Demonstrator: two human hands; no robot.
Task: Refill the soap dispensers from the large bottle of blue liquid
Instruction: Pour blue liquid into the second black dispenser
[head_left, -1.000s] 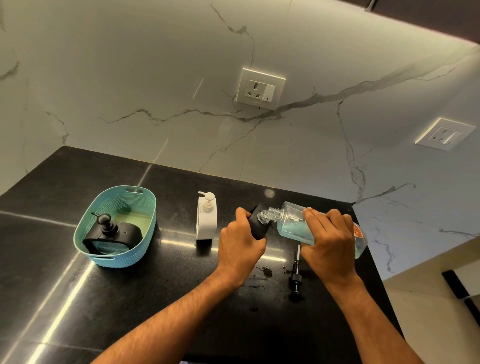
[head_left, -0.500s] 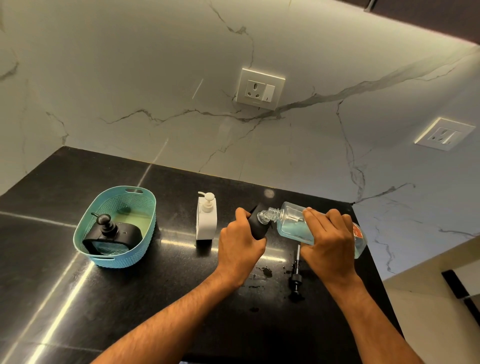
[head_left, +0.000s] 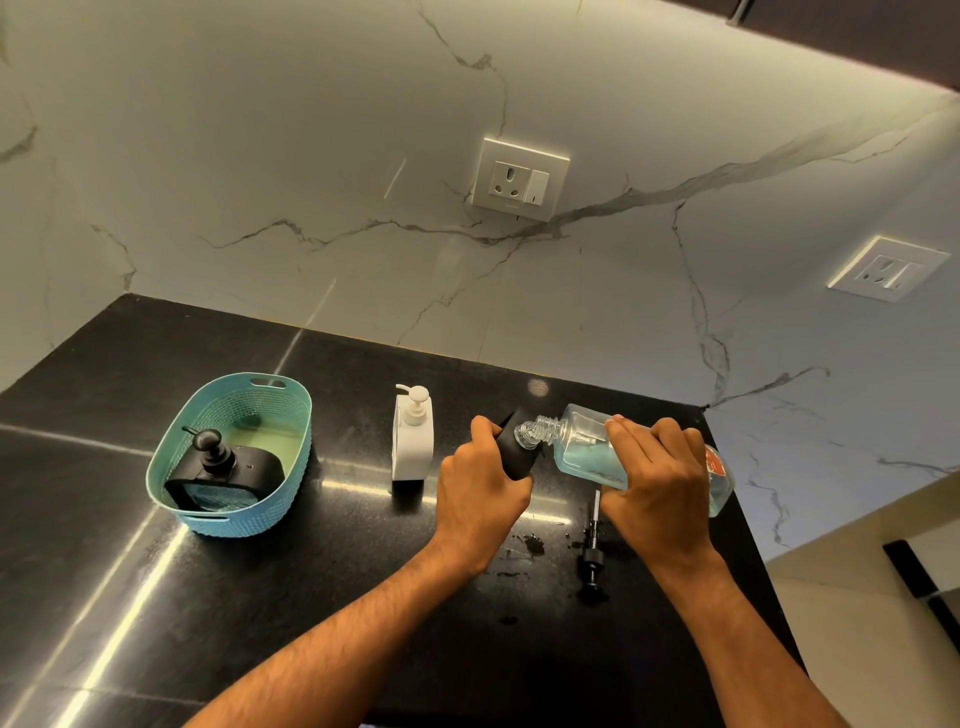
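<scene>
My right hand (head_left: 657, 483) grips the large clear bottle of blue liquid (head_left: 582, 447), tipped nearly flat with its open threaded neck pointing left. The neck touches the top of a black dispenser (head_left: 514, 457), which my left hand (head_left: 478, 488) grips and holds tilted toward the bottle. Its black pump (head_left: 592, 551) lies on the dark counter between my wrists. A white dispenser (head_left: 413, 436) with its pump on stands upright to the left. Another black dispenser (head_left: 223, 473) sits in the teal basket (head_left: 176, 457).
Small dark drops (head_left: 530, 543) of spilled liquid dot the black counter (head_left: 311, 571) below my left hand. A marble wall with two sockets (head_left: 519, 179) rises behind. The counter's right edge (head_left: 748, 530) drops off just past the bottle.
</scene>
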